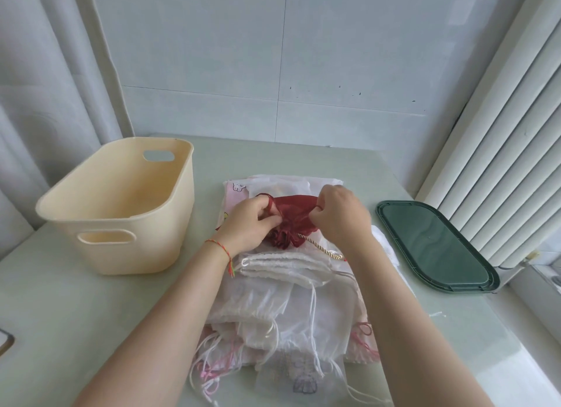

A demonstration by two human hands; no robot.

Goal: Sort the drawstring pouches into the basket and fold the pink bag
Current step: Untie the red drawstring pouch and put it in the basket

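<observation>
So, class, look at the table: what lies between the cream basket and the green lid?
In the head view, the heap of pouches lies between basket and lid, with both hands gripping a red pouch on top.

Green tray on table, right; radiator beside.

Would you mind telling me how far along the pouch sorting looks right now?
Nothing looks done: the cream basket shows no pouches inside. In hand: the left hand and right hand both grip a dark red pouch atop the pile. Left: the white pouches and the pink bag beneath them, still unfolded.
</observation>
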